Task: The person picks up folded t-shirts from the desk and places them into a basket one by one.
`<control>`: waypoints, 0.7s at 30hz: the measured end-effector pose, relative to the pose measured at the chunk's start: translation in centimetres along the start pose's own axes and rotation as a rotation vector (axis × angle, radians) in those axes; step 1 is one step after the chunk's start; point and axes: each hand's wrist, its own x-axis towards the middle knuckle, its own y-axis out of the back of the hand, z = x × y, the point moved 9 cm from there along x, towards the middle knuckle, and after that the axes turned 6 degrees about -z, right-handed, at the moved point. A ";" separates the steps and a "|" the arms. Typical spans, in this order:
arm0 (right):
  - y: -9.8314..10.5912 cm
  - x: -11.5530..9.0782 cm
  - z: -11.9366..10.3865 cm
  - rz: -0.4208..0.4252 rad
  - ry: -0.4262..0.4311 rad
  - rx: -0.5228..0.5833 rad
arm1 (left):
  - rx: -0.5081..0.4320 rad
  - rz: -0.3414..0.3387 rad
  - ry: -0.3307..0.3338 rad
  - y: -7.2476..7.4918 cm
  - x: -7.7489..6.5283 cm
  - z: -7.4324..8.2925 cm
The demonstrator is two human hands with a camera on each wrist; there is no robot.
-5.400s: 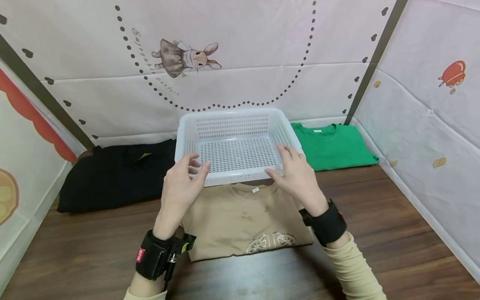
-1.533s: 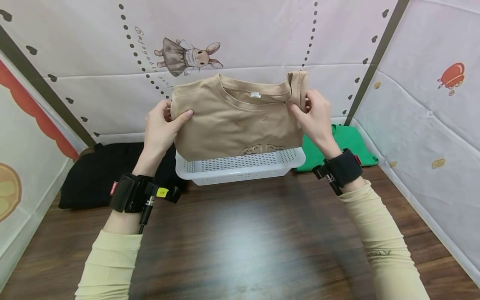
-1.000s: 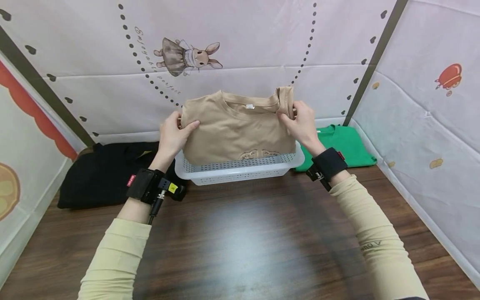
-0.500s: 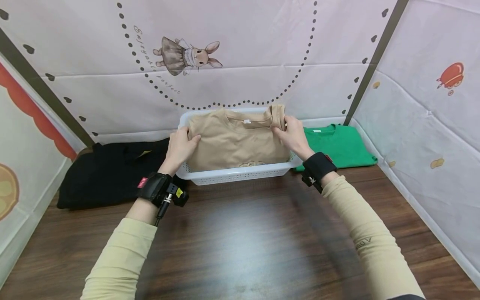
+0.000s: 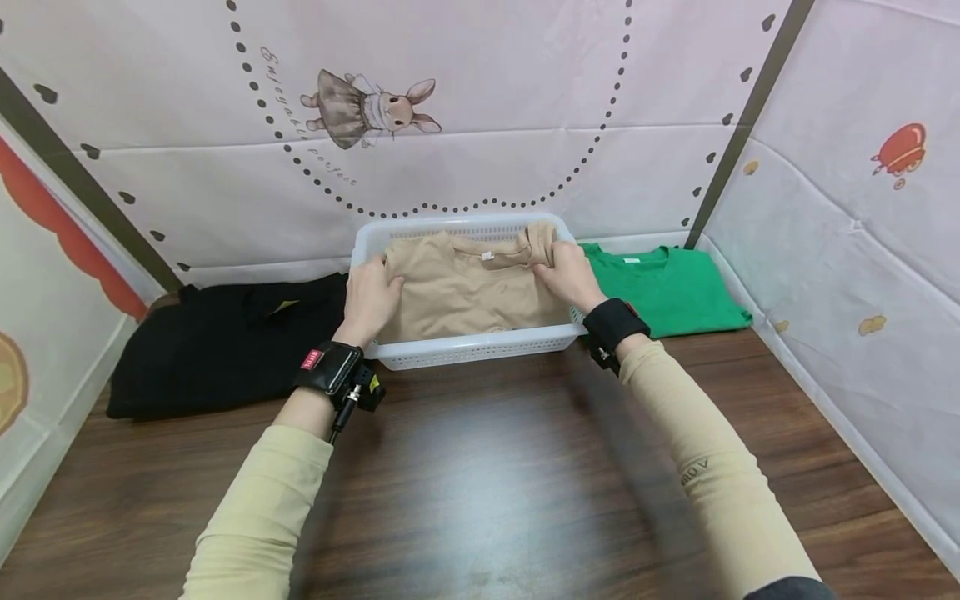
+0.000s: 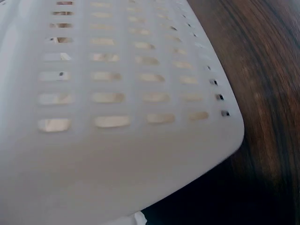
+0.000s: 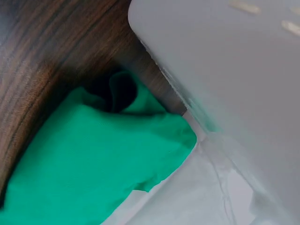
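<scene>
A folded tan T-shirt (image 5: 472, 292) lies inside the white plastic basket (image 5: 480, 344), its collar and label toward the back wall. My left hand (image 5: 369, 300) grips the shirt's left edge at the basket's left side, its fingertips hidden behind the cloth. At the other end my right hand (image 5: 567, 273) pinches the bunched right shoulder between thumb and fingers. Tan cloth shows through the slots of the basket wall (image 6: 117, 159) in the left wrist view. Neither hand appears in the wrist views.
To the left of the basket lies a folded black garment (image 5: 225, 350). A folded green T-shirt (image 5: 667, 292) lies to its right, also filling much of the right wrist view. All rest on a dark wooden table (image 5: 480, 467), with printed cloth walls (image 5: 495, 100) behind and at both sides.
The tan shirt was lying before the basket, then was held up over it by both hands. Since then the hands have lowered it into the basket, still holding its edges.
</scene>
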 end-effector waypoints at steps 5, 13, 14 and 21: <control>-1.0 0.8 -0.5 -0.033 0.010 -0.090 | 0.020 0.017 0.006 -0.7 0.1 0.2; -2.1 1.1 -0.3 -0.126 -0.073 -0.192 | 0.031 0.000 0.023 -1.9 0.3 -0.1; -2.2 1.1 -0.3 -0.139 -0.081 -0.205 | 0.033 -0.007 0.024 -2.0 0.3 -0.1; -2.5 1.0 0.1 -0.169 -0.117 -0.282 | 0.030 -0.033 0.017 -2.4 0.2 0.0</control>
